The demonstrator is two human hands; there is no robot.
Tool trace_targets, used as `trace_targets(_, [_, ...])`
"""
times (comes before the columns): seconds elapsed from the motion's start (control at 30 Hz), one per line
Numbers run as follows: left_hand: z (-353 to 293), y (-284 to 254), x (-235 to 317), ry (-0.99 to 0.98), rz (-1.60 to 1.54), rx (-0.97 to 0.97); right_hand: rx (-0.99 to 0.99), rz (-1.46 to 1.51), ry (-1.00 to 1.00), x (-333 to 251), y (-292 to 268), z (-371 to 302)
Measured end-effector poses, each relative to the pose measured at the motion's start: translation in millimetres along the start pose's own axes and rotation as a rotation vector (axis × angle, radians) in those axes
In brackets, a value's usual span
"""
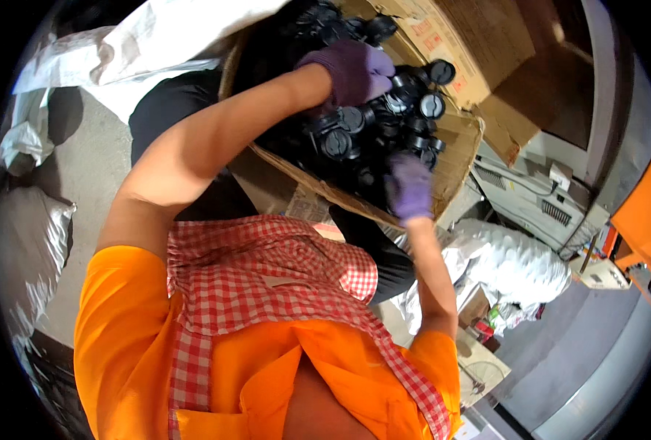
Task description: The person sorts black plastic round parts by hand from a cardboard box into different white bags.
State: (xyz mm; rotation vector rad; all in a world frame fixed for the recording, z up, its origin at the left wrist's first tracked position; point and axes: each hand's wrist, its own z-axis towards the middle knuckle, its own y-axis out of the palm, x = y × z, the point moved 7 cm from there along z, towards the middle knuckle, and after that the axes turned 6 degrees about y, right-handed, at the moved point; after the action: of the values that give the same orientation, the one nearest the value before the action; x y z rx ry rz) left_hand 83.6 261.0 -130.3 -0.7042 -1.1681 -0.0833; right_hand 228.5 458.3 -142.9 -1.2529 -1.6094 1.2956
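Where glossy black plastic parts with round, disc-like ends point(351, 119) lie heaped inside the open brown cardboard box point(461, 139) before you, both your gloved hands are among them. Your left hand point(358, 71), in a two-tone purple fabric glove, has its fingers bent down over the heap; their tips are out of sight, so I cannot tell how far the grip is open or whether it has hold of a part. Your right hand point(411, 187), in a purple glove too, is low at the near right side of the heap, blurred, and its grip cannot be told either. Deep shadow hides the parts at the box's left, and the view's upper edge cuts the box off. Nearer you, a red-and-white checked apron point(259, 271) covers your orange shirt point(120, 301); crumpled white plastic sacking point(520, 257) lies to the right.
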Motion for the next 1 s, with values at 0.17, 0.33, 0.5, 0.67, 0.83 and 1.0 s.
trace_targets(0.17, [8.5, 10.8, -6.3, -0.040, 0.132, -0.118, 0.049, -0.227, -0.233, -67.4, 149.7, 89.2])
trace_targets(0.33, [13.1, -2.1, -3.3, -0.011, 0.224, -0.165, -0.194, -0.143, -0.135, -87.5, 143.0, 120.6])
trace_targets(0.5, [7.8, 7.2, -24.5, -0.094, 0.221, -0.206, 0.371, 0.283, -0.216, -76.6, 43.9, 88.0])
trace_targets(0.67, [-39.0, 67.4, -33.1, -0.460, -0.412, -0.645, 0.536, 0.307, -0.217, -62.7, -33.5, 54.0])
trace_targets(0.83, [-50.2, 77.6, 14.6, -0.198, 0.256, -0.501, 0.229, 0.051, 0.070, -59.5, -23.2, 36.5])
trace_targets(1.0, [-43.8, 65.0, 37.8, 0.114, -0.173, -0.588, -0.601, 1.350, 0.403, -47.8, -5.5, 18.1])
